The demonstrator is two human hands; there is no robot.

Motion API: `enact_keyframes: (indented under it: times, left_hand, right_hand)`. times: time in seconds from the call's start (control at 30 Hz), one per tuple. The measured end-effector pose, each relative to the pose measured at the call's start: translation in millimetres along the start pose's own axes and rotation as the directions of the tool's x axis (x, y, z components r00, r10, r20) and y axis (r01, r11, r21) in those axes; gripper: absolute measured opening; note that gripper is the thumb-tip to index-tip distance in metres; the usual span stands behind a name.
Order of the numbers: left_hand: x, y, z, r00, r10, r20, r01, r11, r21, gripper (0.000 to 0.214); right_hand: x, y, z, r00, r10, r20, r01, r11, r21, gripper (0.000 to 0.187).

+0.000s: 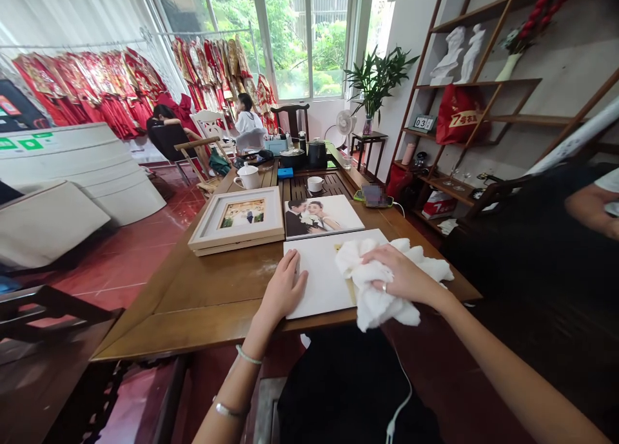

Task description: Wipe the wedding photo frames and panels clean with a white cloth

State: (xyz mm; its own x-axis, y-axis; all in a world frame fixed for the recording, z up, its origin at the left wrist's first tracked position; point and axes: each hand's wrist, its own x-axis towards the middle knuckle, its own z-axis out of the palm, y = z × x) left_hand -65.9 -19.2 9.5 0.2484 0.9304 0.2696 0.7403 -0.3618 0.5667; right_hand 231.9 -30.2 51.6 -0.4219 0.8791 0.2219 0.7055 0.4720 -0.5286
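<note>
A white rectangular panel (322,283) lies flat at the near edge of the wooden table. My left hand (285,286) rests on its left side with the fingers stretched out. Bunched in my right hand (399,273) is a fluffy white cloth (374,305), pressed on the panel's right part and hanging past its near edge. Beside and partly under the cloth shows a yellowish strip (351,290); the rest of it is hidden. Just behind the panel lies a wedding photo panel (324,215). A pale wooden picture frame (236,220) sits to the left, stacked on another.
On the table (193,302) stand a white lidded cup (248,177), a small white cup (315,184), a dark pot (316,153) and a phone (374,197) with a cable. Shelves (483,83) rise at right. A person's arm (592,209) shows at the right edge; others sit farther back.
</note>
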Motion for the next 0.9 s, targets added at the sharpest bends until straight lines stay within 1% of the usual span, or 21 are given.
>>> enact_keyframes:
  times: [0.13, 0.23, 0.3, 0.4, 0.47, 0.53, 0.63, 0.77, 0.9]
  left_hand:
    - [0, 0, -0.4, 1.000, 0.008, 0.009, -0.008, 1.000, 0.003, 0.052]
    - [0, 1, -1.2, 1.000, -0.013, 0.023, 0.013, 1.000, 0.016, 0.053]
    - [0, 2, -1.5, 1.000, -0.011, 0.019, 0.011, 1.000, 0.019, 0.052]
    - [0, 1, -1.4, 1.000, 0.010, 0.010, -0.010, 1.000, 0.020, 0.051]
    - [1, 0, -1.2, 1.000, 0.009, 0.011, -0.009, 1.000, 0.021, 0.051]
    - [1, 0, -1.1, 1.000, -0.008, 0.015, 0.008, 1.000, 0.025, 0.052]
    - [1, 1, -1.6, 1.000, -0.013, 0.015, 0.013, 1.000, 0.025, 0.051]
    - [1, 3, -2.0, 1.000, -0.006, 0.018, 0.006, 1.000, 0.022, 0.051]
    - [0, 1, -0.4, 1.000, 0.003, 0.003, -0.003, 1.000, 0.016, 0.051]
  right_hand:
    - [41, 16, 10, 0.988, 0.068, -0.136, -0.076, 0.996, -0.053, 0.031]
    - [71, 20, 13, 0.982, 0.084, -0.169, -0.091, 0.995, -0.030, 0.028]
    - [87, 18, 15, 0.988, 0.066, -0.143, -0.067, 0.998, 0.000, 0.028]
    - [106, 10, 16, 0.999, -0.022, -0.046, 0.023, 1.000, 0.013, 0.029]
    - [113, 4, 16, 0.997, -0.078, 0.026, 0.079, 0.997, -0.017, 0.030]
    - [114, -1, 17, 0.991, -0.114, 0.073, 0.118, 0.991, -0.055, 0.032]
    - [104, -6, 20, 0.980, -0.188, 0.063, 0.193, 0.977, -0.092, 0.035]
    - [75, -14, 24, 0.953, -0.302, 0.014, 0.301, 0.946, -0.124, 0.035]
    - [36, -25, 24, 0.931, -0.363, 0.027, 0.364, 0.922, -0.133, 0.041]
